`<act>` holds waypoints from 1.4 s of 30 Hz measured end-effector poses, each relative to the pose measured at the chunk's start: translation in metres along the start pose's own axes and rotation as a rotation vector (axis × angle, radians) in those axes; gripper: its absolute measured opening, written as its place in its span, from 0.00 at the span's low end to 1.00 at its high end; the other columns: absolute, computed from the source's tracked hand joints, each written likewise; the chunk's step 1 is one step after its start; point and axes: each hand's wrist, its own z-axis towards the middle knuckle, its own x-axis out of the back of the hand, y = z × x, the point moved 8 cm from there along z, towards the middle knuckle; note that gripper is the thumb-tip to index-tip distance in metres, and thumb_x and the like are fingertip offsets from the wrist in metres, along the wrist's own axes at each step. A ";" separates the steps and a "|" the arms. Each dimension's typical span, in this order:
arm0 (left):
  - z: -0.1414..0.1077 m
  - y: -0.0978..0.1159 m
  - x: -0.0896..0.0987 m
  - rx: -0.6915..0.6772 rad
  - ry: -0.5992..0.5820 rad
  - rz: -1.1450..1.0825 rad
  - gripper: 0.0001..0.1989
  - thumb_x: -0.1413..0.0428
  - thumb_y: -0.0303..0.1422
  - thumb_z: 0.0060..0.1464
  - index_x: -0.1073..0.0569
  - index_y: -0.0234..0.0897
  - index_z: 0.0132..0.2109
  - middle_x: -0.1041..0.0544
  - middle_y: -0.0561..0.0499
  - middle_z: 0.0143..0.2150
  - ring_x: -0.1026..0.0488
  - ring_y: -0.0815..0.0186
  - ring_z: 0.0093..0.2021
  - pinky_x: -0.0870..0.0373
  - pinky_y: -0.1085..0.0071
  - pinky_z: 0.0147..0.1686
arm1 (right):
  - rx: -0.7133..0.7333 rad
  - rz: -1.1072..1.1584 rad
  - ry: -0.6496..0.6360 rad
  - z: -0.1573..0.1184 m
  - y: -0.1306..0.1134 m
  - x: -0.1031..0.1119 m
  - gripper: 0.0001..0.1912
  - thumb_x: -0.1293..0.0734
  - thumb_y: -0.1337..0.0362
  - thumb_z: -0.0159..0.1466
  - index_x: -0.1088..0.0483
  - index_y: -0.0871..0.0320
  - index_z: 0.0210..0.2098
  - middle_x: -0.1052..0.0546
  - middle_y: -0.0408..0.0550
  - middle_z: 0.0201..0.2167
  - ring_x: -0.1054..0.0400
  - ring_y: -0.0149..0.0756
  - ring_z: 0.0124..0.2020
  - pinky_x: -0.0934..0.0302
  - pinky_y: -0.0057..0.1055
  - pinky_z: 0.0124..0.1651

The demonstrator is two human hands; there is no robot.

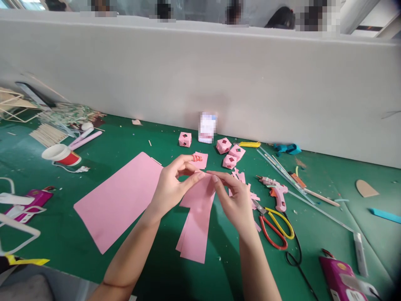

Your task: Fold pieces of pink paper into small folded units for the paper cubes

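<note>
Both of my hands pinch the top edge of a pink paper piece (200,190) at the middle of the table. My left hand (177,179) grips its upper left part, thumb and fingers together, and a red patterned band wraps one fingertip. My right hand (233,194) pinches the upper right corner. Below the held piece lie overlapping pink paper strips (196,236). A small pink square (202,161) lies just behind my left fingers. To the left is a large pink sheet (120,200). Several folded pink paper shapes (224,145) with diamond holes stand near the back.
Right of my right hand are pink scraps (240,176), scissors (275,230), a pink glue gun (277,192) with a black cord and a yellow cutter (249,144). A phone (207,127) leans on the white partition (140,75). A paper cup (62,154) and wooden sticks stand left.
</note>
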 end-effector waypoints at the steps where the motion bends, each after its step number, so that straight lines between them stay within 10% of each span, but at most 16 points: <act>1: 0.000 0.000 0.000 0.002 0.003 -0.009 0.15 0.33 0.36 0.56 0.26 0.42 0.48 0.17 0.55 0.34 0.17 0.64 0.39 0.19 0.69 0.44 | 0.003 -0.003 0.021 0.000 -0.001 0.002 0.11 0.34 0.61 0.70 0.20 0.53 0.46 0.16 0.47 0.42 0.21 0.41 0.44 0.29 0.33 0.45; 12: -0.006 0.012 -0.009 -0.150 -0.017 0.107 0.10 0.35 0.32 0.59 0.26 0.44 0.47 0.16 0.57 0.35 0.17 0.65 0.41 0.23 0.67 0.50 | 0.040 -0.127 0.105 -0.002 -0.010 0.006 0.04 0.31 0.65 0.64 0.23 0.54 0.34 0.17 0.42 0.32 0.24 0.36 0.34 0.32 0.30 0.40; 24: 0.001 0.009 0.056 -0.075 0.327 0.018 0.15 0.31 0.34 0.52 0.24 0.41 0.46 0.18 0.55 0.32 0.17 0.64 0.36 0.20 0.72 0.35 | -0.099 -0.189 0.430 0.002 0.020 0.074 0.07 0.30 0.60 0.63 0.23 0.56 0.34 0.17 0.50 0.36 0.23 0.45 0.40 0.32 0.41 0.47; 33: 0.001 0.003 0.018 -0.025 0.149 -0.037 0.16 0.32 0.37 0.53 0.24 0.41 0.48 0.18 0.54 0.34 0.18 0.65 0.35 0.20 0.71 0.37 | -0.028 -0.065 0.133 0.004 0.007 0.021 0.11 0.31 0.54 0.68 0.22 0.52 0.44 0.17 0.48 0.42 0.23 0.43 0.45 0.31 0.40 0.50; 42: -0.001 0.001 0.004 -0.011 0.017 -0.002 0.14 0.35 0.36 0.57 0.26 0.42 0.50 0.18 0.53 0.35 0.18 0.63 0.39 0.20 0.68 0.42 | 0.014 -0.074 0.064 0.004 0.004 0.020 0.07 0.30 0.58 0.67 0.22 0.53 0.39 0.17 0.47 0.38 0.24 0.41 0.41 0.31 0.37 0.47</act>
